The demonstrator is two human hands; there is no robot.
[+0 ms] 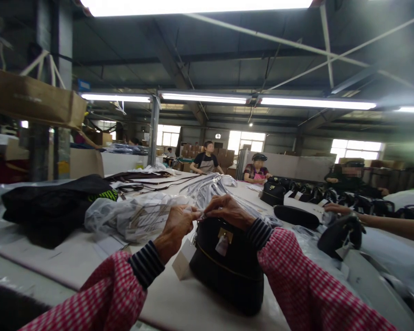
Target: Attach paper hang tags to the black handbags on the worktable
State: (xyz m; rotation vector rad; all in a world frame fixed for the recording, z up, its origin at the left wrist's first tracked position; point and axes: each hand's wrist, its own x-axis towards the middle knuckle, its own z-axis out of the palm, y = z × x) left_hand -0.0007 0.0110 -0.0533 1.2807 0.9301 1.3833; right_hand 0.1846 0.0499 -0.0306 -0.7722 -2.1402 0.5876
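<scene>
A black handbag [227, 271] stands upright on the table in front of me, with a gold clasp [225, 234] partly under a clear plastic wrap on its front. A white tag [184, 259] hangs at its left side. My left hand [179, 225] is closed in a pinch by the bag's upper left edge. Above the bag's top, my right hand [229, 211] bends over and pinches too, its fingertips meeting those of the left. Something small and pale shows between the fingertips, too small to name.
On the left lie a black cloth bundle [55, 207] and clear plastic bags [134, 216]. Dark straps [148, 180] lie behind. A co-worker's arm [382, 225] reaches in from the right over another black bag [341, 234]. More black bags [274, 191] and people stand farther back.
</scene>
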